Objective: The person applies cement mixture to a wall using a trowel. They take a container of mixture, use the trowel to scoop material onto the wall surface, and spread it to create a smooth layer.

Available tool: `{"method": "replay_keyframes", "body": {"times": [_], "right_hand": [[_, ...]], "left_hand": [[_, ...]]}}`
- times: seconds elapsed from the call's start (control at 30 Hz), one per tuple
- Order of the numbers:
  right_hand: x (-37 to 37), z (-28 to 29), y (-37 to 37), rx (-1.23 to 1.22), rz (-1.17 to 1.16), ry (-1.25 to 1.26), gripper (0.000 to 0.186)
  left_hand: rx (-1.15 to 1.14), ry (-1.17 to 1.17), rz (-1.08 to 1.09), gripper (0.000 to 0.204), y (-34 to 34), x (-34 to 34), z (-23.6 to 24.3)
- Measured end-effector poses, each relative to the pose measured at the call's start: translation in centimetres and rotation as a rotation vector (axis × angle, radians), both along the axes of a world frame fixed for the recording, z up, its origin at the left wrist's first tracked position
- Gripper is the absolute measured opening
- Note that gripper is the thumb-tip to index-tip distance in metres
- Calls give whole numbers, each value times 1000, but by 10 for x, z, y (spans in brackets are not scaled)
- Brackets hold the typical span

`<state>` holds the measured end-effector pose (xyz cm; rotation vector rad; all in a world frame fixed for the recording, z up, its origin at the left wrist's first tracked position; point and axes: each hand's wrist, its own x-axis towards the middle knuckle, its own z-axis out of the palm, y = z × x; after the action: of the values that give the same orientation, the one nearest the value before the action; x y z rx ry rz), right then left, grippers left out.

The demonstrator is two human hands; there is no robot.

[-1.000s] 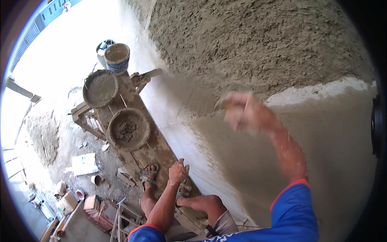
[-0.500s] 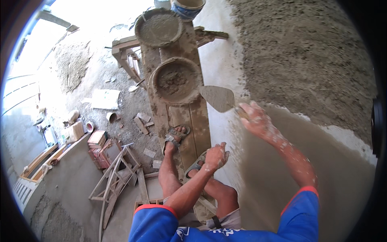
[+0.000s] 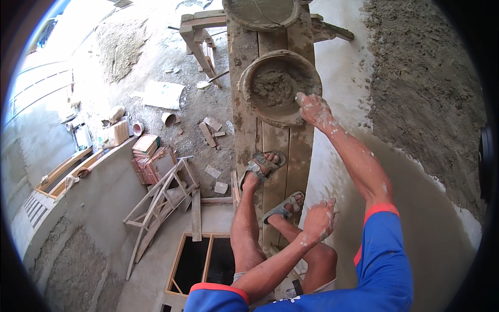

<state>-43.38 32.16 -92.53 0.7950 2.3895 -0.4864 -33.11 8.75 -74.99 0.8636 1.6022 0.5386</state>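
Observation:
My right hand [image 3: 315,111] is closed around a trowel at the right rim of a round basin [image 3: 249,106]. The trowel's blade cannot be made out against the wet mortar [image 3: 273,87] inside. My left hand [image 3: 319,221] hangs above my right knee, near the wall, its fingers curled and nothing visible in them. Pale mortar spatters both hands and the right forearm. The basin rests on a plank platform [image 3: 274,184], ahead of my sandalled feet.
A second basin [image 3: 262,14] of grey mix stands farther along the planks, above a wooden trestle [image 3: 200,31]. The wall to my right carries rough plaster [image 3: 416,67] and a smoother wet area [image 3: 416,223]. Down left are a wooden frame [image 3: 161,200], stacked tiles [image 3: 154,161] and a dark framed opening [image 3: 195,265].
My right hand has carried the trowel from beside the wall to the basin. The view has shifted, so planks and basins appear farther right. My left hand stays curled.

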Motion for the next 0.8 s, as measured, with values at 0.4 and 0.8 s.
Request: {"method": "replay_keyframes", "body": {"times": [0.4, 0.8], "right_hand": [[38, 17, -21, -205, -259, 354, 42], [89, 125, -16, -129, -358, 612, 42]], "left_hand": [[-11, -11, 12, 48, -3, -2, -4], [112, 48, 57, 46, 4, 3, -13]]}}
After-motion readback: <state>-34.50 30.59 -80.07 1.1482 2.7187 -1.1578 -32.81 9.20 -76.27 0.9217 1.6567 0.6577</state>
